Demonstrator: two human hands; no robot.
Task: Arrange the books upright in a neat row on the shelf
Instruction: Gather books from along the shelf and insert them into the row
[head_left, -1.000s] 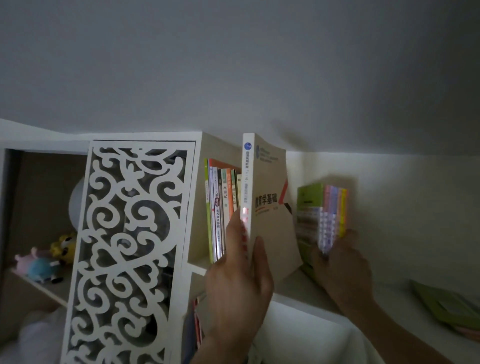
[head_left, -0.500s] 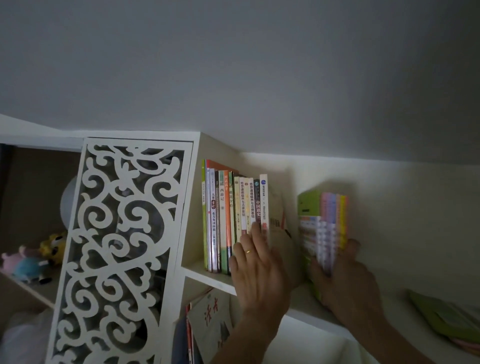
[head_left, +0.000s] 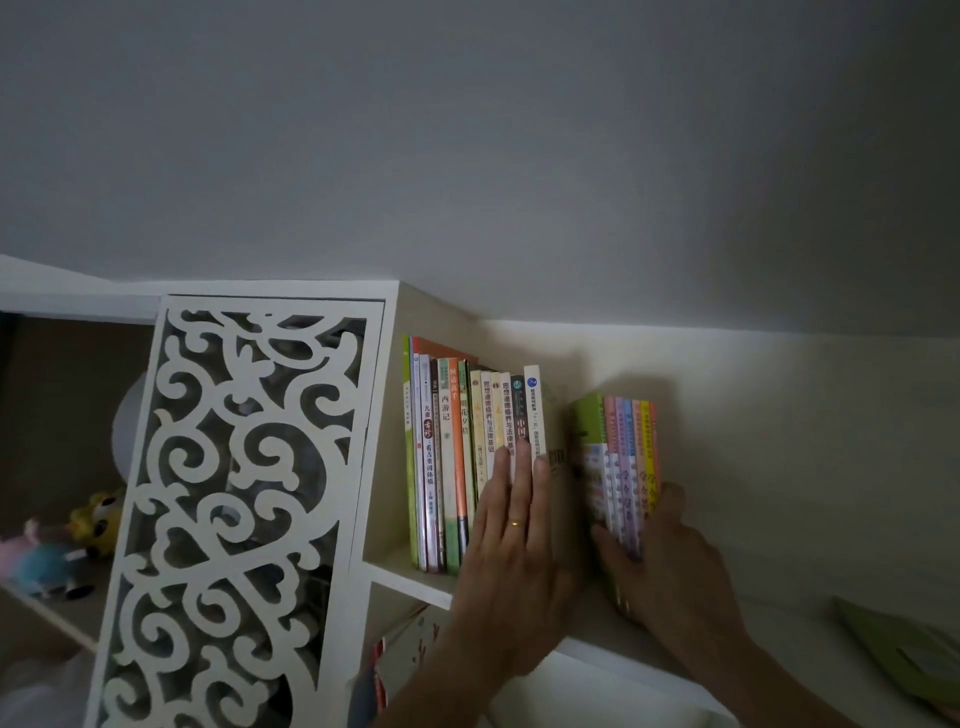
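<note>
A row of upright books (head_left: 457, 447) stands at the left end of the white shelf (head_left: 405, 579). Its rightmost book has a white spine (head_left: 535, 410). My left hand (head_left: 511, 551) lies flat against the spines, fingers spread, with a gold ring on one finger. A small gap to the right, a second batch of thin books (head_left: 621, 452) with a green cover and pastel spines stands upright. My right hand (head_left: 670, 561) grips this batch at its lower part, thumb on the left side.
A white carved lattice panel (head_left: 234, 509) stands left of the books. Soft toys (head_left: 62, 545) sit on a lower shelf at far left. A flat green book (head_left: 904, 654) lies on the shelf at far right. More books (head_left: 400, 660) lie below.
The tan book with the white spine went from my left hand into the row. My left hand now presses flat on the spines. The right hand still holds the pastel batch.
</note>
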